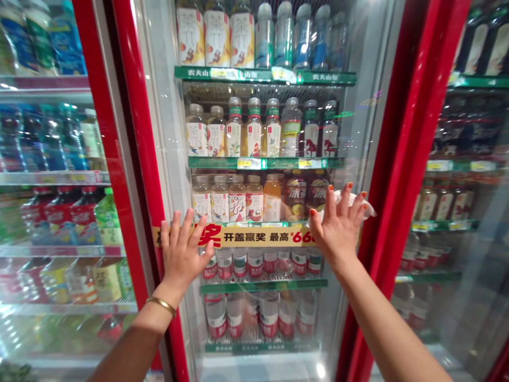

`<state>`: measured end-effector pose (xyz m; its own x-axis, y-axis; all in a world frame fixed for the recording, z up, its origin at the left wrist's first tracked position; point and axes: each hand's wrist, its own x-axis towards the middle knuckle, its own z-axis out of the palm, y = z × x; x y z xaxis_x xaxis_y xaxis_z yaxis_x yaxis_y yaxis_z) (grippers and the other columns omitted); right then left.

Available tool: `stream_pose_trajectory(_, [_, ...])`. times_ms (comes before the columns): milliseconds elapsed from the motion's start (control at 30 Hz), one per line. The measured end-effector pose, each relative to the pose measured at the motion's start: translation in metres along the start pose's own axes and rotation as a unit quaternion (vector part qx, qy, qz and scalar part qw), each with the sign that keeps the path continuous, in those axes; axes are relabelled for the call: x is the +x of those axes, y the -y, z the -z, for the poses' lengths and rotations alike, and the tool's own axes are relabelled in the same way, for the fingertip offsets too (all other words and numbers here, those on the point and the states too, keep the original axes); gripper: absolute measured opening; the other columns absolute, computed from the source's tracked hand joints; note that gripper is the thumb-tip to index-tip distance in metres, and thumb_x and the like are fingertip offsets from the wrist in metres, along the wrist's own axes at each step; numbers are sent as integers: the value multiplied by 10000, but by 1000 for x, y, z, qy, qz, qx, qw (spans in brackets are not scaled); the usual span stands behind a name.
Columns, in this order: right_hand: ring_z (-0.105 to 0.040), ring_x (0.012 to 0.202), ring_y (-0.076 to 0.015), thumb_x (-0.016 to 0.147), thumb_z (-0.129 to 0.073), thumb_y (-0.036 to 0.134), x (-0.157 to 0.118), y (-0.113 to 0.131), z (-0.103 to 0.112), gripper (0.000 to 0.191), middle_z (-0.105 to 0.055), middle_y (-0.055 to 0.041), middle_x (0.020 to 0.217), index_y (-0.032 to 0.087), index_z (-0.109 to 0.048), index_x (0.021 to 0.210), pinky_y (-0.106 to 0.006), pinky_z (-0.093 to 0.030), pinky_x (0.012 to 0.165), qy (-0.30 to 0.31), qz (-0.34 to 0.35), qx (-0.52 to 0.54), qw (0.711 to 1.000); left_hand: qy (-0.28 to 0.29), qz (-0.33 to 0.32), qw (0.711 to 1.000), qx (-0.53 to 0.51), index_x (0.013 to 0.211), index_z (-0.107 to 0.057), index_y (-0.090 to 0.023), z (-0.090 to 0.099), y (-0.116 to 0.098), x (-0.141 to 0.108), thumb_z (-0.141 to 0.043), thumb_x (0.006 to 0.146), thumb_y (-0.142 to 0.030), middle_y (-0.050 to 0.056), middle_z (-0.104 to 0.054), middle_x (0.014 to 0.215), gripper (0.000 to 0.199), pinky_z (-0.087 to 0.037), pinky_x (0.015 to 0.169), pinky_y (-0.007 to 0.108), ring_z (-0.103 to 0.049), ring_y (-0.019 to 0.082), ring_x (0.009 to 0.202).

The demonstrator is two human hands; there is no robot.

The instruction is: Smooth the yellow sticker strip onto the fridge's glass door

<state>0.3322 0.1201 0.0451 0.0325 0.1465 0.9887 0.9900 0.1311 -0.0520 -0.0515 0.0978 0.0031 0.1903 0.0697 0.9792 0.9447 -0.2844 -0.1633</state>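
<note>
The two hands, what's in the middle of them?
Between the left hand and right hand, the head view shows a yellow banner, with bottles above and below.

left wrist (170, 291) — plain gold bangle (161, 304) | right fingers (331, 206) — orange-red nail polish (331, 188) | forearms (382, 305) bare

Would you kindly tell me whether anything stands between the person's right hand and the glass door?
Yes: a crumpled white cloth or tissue shows behind the spread fingers of the right hand, between them and the glass door. Lower down, the yellow banner runs behind the hand.
</note>
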Motion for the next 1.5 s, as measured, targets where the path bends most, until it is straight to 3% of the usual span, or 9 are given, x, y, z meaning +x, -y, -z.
stream_pose_trajectory(167, [80, 1722, -426, 1007, -634, 635, -72, 68, -10, 857, -132, 21, 1869, 394, -283, 1751, -729, -288, 1344, 30, 198, 48, 979, 21, -7, 1000, -19, 1745, -229, -406, -8, -35, -15, -692, 978, -402, -2, -186, 1838, 896, -50, 1424, 601, -132, 303, 1731])
stream_pose_trajectory(267, [-19, 1739, -357, 989, -658, 657, -120, 45, -11, 809, -206, 80, 1851, 449, -364, 1713, -605, -257, 1394, 50, 279, 59, 957, 28, -34, 999, -8, 1742, -245, -392, -14, -44, -23, -674, 992, -416, -15, -201, 1830, 865, -22, 1429, 557, -106, 260, 1735])
stream_pose_trajectory(500, [41, 1698, -536, 1082, -491, 449, -104, -6, -15, 881, 83, -173, 1856, 267, 14, 1780, -911, -291, 1190, 32, -114, -7, 993, 2, -42, 999, -6, 1742, -263, -360, -18, -44, -23, -647, 1007, -393, -19, -182, 1839, 829, -15, 1427, 557, -92, 255, 1739])
stream_pose_trajectory(667, [-97, 1736, -340, 1011, -587, 657, -169, 78, -11, 665, -315, 119, 1810, 489, -478, 1646, -578, -354, 1350, 53, 169, 65, 982, 2, -47, 999, -4, 1738, -279, -352, -17, -44, -24, -663, 1002, -393, 1, -208, 1830, 831, -34, 1426, 568, -110, 259, 1737])
stream_pose_trajectory(767, [-127, 1735, -274, 1004, -610, 607, -199, 58, -7, 651, -282, 154, 1814, 508, -481, 1634, -493, -327, 1376, 29, 206, 69, 976, 2, -46, 999, -4, 1736, -284, -355, -18, -44, -25, -655, 1003, -391, 5, -217, 1828, 823, -46, 1425, 572, -119, 264, 1735])
stream_pose_trajectory(967, [137, 1695, -499, 1051, -531, 426, -134, 5, -18, 930, 158, -157, 1845, 270, 23, 1782, -922, -225, 1211, 28, -68, 8, 997, -8, -45, 999, -4, 1736, -297, -331, -20, -45, -25, -652, 1005, -382, 9, -212, 1833, 814, -35, 1429, 569, -117, 272, 1736])
stream_pose_trajectory(1233, [-108, 1733, -311, 951, -672, 673, -200, 78, -10, 672, -288, 150, 1811, 523, -541, 1593, -515, -209, 1420, 40, 228, 56, 971, -6, -48, 999, -2, 1735, -297, -331, -18, -45, -25, -626, 1023, -399, 6, -222, 1830, 787, -52, 1428, 553, -126, 262, 1735])
stream_pose_trajectory(1400, [33, 1711, -481, 1034, -569, 500, -160, -1, -13, 910, 35, -116, 1864, 322, -87, 1785, -887, -226, 1247, 16, 9, 33, 999, -6, -43, 999, 1, 1741, -275, -340, -19, -47, -25, -609, 1025, -393, -10, -197, 1838, 792, -51, 1430, 555, -123, 268, 1736])
stream_pose_trajectory(1500, [99, 1695, -524, 1072, -499, 484, -120, 10, -21, 875, 138, -126, 1854, 301, -27, 1785, -943, -194, 1201, 10, -67, 29, 997, -3, -41, 999, 8, 1743, -270, -339, -19, -47, -26, -614, 1018, -383, -13, -187, 1840, 803, -47, 1429, 558, -116, 271, 1736])
